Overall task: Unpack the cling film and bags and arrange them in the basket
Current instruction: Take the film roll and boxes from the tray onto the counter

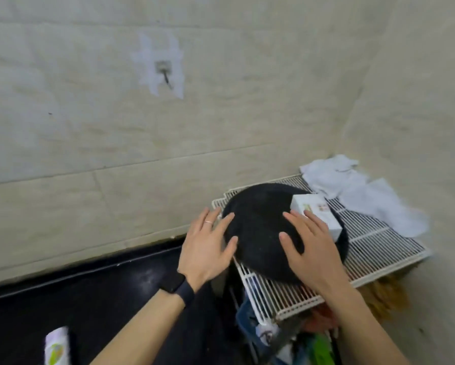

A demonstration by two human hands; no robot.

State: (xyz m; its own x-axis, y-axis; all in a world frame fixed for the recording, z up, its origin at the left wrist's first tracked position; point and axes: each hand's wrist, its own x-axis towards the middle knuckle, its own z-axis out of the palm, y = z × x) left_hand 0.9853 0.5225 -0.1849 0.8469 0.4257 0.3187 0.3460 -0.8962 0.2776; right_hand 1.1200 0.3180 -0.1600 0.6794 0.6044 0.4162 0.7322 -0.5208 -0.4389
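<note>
Head view: a black round basket [260,233] sits at about 4 o'clock from the middle of the frame, on a white wire rack [373,241]; its surface is too dark to tell rim from inside. A white box [317,213] with small coloured print lies on the basket at its 1 o'clock side. The left hand [210,248], a thin ring on one finger and a black wristband [177,287] on the wrist, lies flat with fingers straight and spread against the basket's 9 o'clock edge, gripping nothing. The right hand [310,248] rests palm down on the basket's 4 o'clock side, fingers straight and spread, its far fingertips reaching the box's near edge, curled round nothing. A crumpled white cloth [366,196] lies on the rack at 2 o'clock from the basket, against the corner. A white roll [56,346] with green and yellow print lies on the black counter [102,299] at the frame's 7 o'clock. A wall hook [164,72] sits on the tiled wall [63,127] at 11 o'clock. Blurred coloured items show beneath the rack
</note>
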